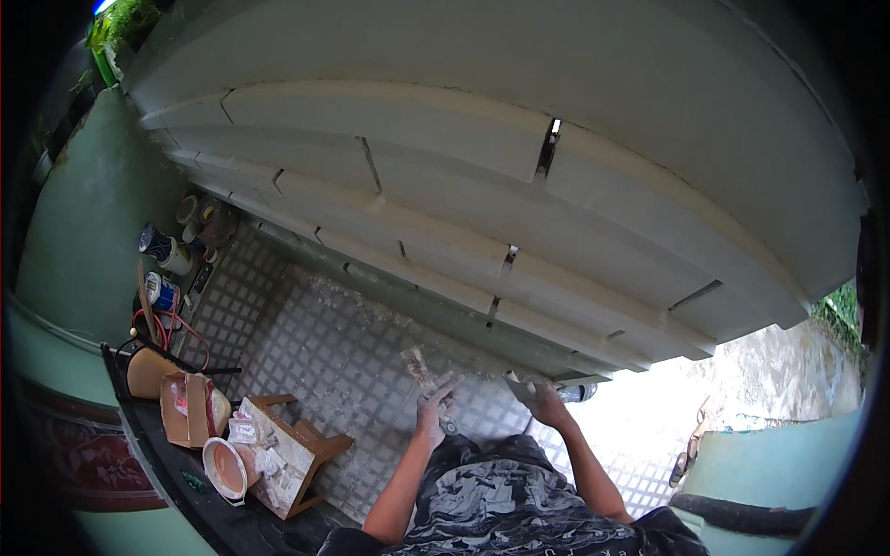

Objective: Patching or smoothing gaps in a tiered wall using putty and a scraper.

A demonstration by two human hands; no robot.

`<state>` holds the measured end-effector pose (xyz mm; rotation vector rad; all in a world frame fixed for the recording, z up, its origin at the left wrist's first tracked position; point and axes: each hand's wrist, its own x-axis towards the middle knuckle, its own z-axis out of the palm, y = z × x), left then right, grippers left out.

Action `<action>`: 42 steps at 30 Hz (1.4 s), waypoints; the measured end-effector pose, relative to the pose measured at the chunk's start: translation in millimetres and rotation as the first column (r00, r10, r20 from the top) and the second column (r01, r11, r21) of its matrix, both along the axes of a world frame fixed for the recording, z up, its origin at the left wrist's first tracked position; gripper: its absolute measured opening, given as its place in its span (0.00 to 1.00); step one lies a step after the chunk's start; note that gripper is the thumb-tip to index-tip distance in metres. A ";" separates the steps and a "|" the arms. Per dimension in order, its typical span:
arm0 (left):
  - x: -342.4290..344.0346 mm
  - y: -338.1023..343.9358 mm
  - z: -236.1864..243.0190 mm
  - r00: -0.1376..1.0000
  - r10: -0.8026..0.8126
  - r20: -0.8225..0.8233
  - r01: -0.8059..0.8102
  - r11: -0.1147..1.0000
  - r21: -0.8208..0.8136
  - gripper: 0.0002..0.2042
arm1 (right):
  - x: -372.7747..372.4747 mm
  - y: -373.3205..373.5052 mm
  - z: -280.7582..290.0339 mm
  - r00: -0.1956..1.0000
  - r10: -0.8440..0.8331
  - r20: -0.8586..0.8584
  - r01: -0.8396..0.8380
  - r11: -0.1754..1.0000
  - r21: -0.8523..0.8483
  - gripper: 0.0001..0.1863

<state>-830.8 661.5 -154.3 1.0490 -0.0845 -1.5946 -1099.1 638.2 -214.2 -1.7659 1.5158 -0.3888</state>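
Observation:
Low in the head view, my left hand (434, 413) grips a dust-coated scraper (413, 368), its flat end pointing up and left. My right hand (547, 408) holds a small pale, flat piece (525, 390) that looks folded; I cannot tell what it is. Both hands are held apart in front of my body, over the tiled floor (334, 352). Beyond them stands a large cream-white panel (445, 185) with ridges and narrow slots. A cylindrical object (579, 393) lies behind my right hand by the panel's foot.
On my left are a dusty wooden stool (313, 468), a cardboard box (185, 422), a pink bucket (225, 468), a chair (148, 372) and several paint cans (176, 259) with a red hose (195, 335). A green low wall (769, 463) and footwear (686, 459) are at right.

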 end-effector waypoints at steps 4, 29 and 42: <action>-27.3 -4.1 -6.8 0.874 -0.424 0.237 0.440 0.898 -0.015 0.20 | -9.0 41.3 40.1 0.596 -0.499 0.629 0.090 0.820 0.565 0.23; -240.2 18.4 4.4 0.831 -0.443 0.338 0.482 0.875 -0.038 0.12 | -88.4 73.2 78.8 0.679 -0.348 0.647 0.344 0.929 0.139 0.27; -312.6 36.5 -12.0 0.965 -0.249 0.084 0.257 0.961 -0.103 0.14 | -195.4 76.1 99.5 0.756 -0.339 0.560 0.129 0.916 0.379 0.18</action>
